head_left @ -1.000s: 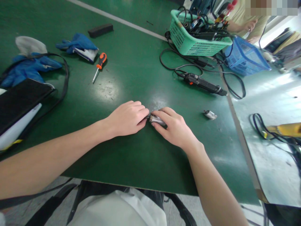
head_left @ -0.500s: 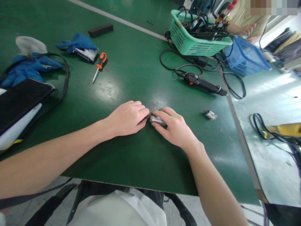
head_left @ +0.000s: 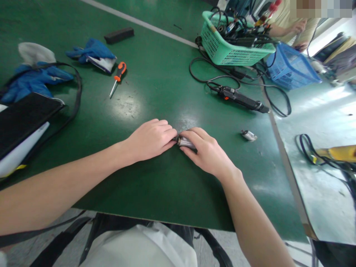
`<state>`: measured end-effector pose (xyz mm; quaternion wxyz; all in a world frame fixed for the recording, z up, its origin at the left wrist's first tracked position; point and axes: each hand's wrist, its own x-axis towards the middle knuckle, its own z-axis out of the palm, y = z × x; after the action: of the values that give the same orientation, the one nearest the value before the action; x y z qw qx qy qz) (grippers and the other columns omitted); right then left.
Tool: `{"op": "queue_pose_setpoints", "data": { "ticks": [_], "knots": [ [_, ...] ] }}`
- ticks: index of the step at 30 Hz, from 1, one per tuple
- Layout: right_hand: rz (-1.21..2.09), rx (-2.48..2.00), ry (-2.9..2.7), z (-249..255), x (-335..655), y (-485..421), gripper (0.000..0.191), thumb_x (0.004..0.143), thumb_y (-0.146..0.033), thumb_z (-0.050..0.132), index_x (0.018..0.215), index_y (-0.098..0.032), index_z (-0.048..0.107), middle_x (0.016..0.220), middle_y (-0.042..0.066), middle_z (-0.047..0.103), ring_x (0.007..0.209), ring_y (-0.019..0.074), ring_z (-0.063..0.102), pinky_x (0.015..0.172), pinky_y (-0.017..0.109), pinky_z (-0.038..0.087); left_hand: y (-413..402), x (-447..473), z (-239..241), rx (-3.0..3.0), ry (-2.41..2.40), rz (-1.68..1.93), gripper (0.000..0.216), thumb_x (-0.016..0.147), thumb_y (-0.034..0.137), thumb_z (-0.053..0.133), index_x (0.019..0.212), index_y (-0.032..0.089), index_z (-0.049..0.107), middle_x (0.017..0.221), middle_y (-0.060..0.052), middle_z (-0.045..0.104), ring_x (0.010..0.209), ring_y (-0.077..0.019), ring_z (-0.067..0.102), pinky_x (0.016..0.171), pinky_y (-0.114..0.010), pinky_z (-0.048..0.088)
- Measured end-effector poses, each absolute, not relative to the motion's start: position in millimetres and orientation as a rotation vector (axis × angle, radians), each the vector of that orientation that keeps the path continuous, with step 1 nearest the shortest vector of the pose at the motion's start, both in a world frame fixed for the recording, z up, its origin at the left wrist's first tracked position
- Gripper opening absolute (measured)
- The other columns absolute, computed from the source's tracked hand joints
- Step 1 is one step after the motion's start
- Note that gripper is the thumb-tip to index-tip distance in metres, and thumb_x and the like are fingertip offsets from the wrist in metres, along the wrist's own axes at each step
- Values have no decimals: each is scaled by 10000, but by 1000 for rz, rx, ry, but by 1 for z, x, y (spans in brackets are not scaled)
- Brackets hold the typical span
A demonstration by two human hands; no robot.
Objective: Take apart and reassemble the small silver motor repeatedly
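Both of my hands rest on the green table (head_left: 155, 185), meeting at a small silver metal cylinder (head_left: 184, 142). My right hand (head_left: 207, 151) is closed round the cylinder's body and covers most of it. My left hand (head_left: 150, 139) has its fingers curled and pinched on the cylinder's dark left end. A second small silver part (head_left: 249, 135) lies loose on the table to the right of my right hand.
A black electric screwdriver (head_left: 240, 99) with its cable lies beyond my hands. Behind it stand a green basket (head_left: 230, 52) of tools and a blue basket (head_left: 290, 68), where another person's hands work. An orange-handled screwdriver (head_left: 118, 76), blue gloves (head_left: 93, 52) and a black pouch (head_left: 23, 118) lie left.
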<state>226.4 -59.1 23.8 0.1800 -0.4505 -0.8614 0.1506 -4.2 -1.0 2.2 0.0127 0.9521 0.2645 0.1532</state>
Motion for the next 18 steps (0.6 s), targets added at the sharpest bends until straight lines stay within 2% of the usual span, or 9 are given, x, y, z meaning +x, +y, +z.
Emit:
{"op": "queue_pose_setpoints", "data": {
  "ticks": [5,11,14,18],
  "knots": [
    [426,-1220,-2578,35,226,-62,347,1044,-183,466,1348,-258,615,1212,119,626,1109,273,610,961,464,554,0,-5,1,2966,797,468,334,1028,448,578,876,167,675,812,-43,685,781,-199,587,719,-339,417],
    [290,-1357,-2691,43,218,-70,322,1019,-122,466,1231,-244,674,1130,122,619,1045,276,586,919,458,552,0,-5,1,2955,766,451,399,1007,520,595,858,160,681,784,-45,673,765,-201,577,701,-337,406],
    [124,-1431,-2625,35,219,-65,357,999,-88,457,1239,-252,663,1165,137,641,1129,313,555,954,500,533,-1,-4,1,2948,793,441,423,1025,524,557,873,154,694,785,-57,679,770,-205,584,703,-334,414],
    [-33,-1488,-2483,16,234,-44,450,970,-69,463,1328,-286,629,1334,135,644,1266,346,516,1015,568,502,-2,-2,3,2920,820,407,407,1045,485,523,902,152,707,809,-68,688,787,-208,598,734,-334,442]
  ]
}}
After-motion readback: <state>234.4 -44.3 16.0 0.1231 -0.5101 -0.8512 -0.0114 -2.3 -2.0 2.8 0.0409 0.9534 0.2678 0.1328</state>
